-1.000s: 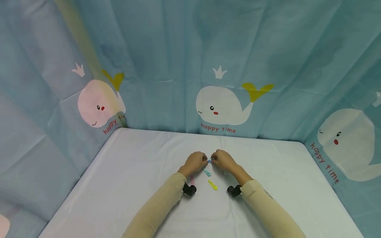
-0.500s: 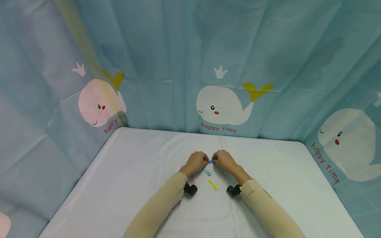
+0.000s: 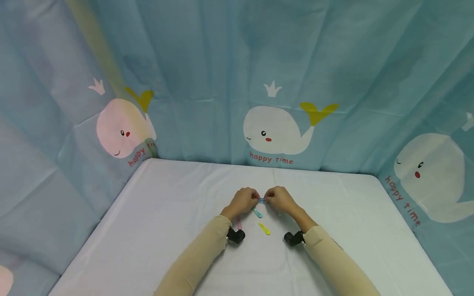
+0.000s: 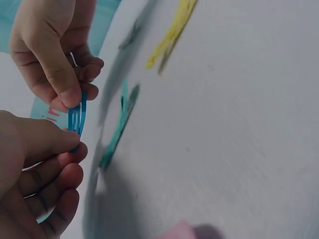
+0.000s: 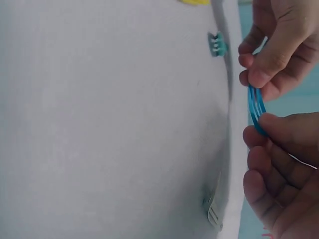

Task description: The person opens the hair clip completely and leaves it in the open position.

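A blue snap hair clip (image 4: 76, 119) is stretched between my two hands above the white table, its slim parallel bars showing. My left hand (image 3: 242, 201) pinches one end between thumb and forefinger. The other end is pinched by the thumb and finger of my right hand (image 3: 280, 199). Below my left fingers lies a teal hair clip (image 3: 257, 213) on the cloth. A yellow hair clip (image 3: 264, 229) rests nearer the front, and a pink hair clip (image 3: 239, 224) beside my left wrist. Under my right hand is a pale, whitish hair clip (image 5: 214, 214).
The table is covered with a white cloth (image 3: 166, 230) that reaches back to a blue curtain (image 3: 192, 82) printed with whales. A black wrist camera (image 3: 235, 235) sits at my left wrist, another black camera (image 3: 293, 238) at my right.
Both hands stay nearly in place at the blue hair clip. The clip has tilted slightly, so that its separate bars show now where it looked like one solid strip half a second ago.
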Tool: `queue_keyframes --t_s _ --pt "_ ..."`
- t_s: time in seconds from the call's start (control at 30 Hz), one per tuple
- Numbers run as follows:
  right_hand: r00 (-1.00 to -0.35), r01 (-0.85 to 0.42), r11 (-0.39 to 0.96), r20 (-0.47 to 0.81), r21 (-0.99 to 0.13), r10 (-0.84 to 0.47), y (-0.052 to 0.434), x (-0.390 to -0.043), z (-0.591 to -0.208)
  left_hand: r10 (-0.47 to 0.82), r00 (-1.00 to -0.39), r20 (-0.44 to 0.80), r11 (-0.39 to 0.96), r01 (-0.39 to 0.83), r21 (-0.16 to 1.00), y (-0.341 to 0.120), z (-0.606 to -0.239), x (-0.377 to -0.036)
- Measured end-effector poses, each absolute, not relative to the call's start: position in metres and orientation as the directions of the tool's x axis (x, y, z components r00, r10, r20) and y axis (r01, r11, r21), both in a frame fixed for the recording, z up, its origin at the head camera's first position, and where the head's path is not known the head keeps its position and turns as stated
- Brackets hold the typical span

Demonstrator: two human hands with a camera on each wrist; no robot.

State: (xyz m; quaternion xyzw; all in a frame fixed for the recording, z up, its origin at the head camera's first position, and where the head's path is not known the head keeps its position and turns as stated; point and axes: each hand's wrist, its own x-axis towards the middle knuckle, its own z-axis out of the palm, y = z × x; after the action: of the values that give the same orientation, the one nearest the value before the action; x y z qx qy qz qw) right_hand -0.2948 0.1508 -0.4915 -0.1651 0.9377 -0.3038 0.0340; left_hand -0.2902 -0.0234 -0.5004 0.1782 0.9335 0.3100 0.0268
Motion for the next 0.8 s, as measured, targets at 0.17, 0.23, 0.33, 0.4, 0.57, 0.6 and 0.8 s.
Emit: queue_keyframes --t_s 0.17,0.23,0.33,0.4,0.57,0.6,0.8 --pt "-0.945 -0.249 0.698 0.011 -0.671 -0.327 0.155 -0.292 -0.491 0.329 -0.944 0.016 0.701 0.255 0.665 -0.024 -0.499 -0.291" --pt "-0.948 -0.224 0.672 -0.003 -0.706 -0.319 0.156 -0.291 -0.490 0.323 -0.946 -0.008 0.669 0.222 0.709 -0.025 -0.499 -0.291" --pt "-0.952 -0.191 0.633 -0.016 -0.750 -0.306 0.160 -0.288 -0.487 0.326 -0.945 -0.028 0.611 0.188 0.769 -0.026 -0.496 -0.290" --pt "-0.953 -0.178 0.610 -0.019 -0.772 -0.302 0.162 -0.285 -0.484 0.333 -0.943 -0.030 0.580 0.179 0.795 -0.027 -0.494 -0.288" --pt "-0.956 -0.117 0.534 -0.051 -0.838 -0.289 0.163 -0.278 -0.481 0.338 -0.941 -0.013 0.537 0.181 0.824 -0.033 -0.490 -0.281" --pt "-0.956 -0.100 0.517 -0.061 -0.850 -0.286 0.162 -0.278 -0.481 0.336 -0.942 -0.011 0.532 0.180 0.827 -0.035 -0.489 -0.279" --pt "-0.953 -0.027 0.443 -0.110 -0.896 -0.281 0.163 -0.271 -0.487 0.346 -0.938 -0.024 0.476 0.154 0.866 -0.044 -0.486 -0.269"
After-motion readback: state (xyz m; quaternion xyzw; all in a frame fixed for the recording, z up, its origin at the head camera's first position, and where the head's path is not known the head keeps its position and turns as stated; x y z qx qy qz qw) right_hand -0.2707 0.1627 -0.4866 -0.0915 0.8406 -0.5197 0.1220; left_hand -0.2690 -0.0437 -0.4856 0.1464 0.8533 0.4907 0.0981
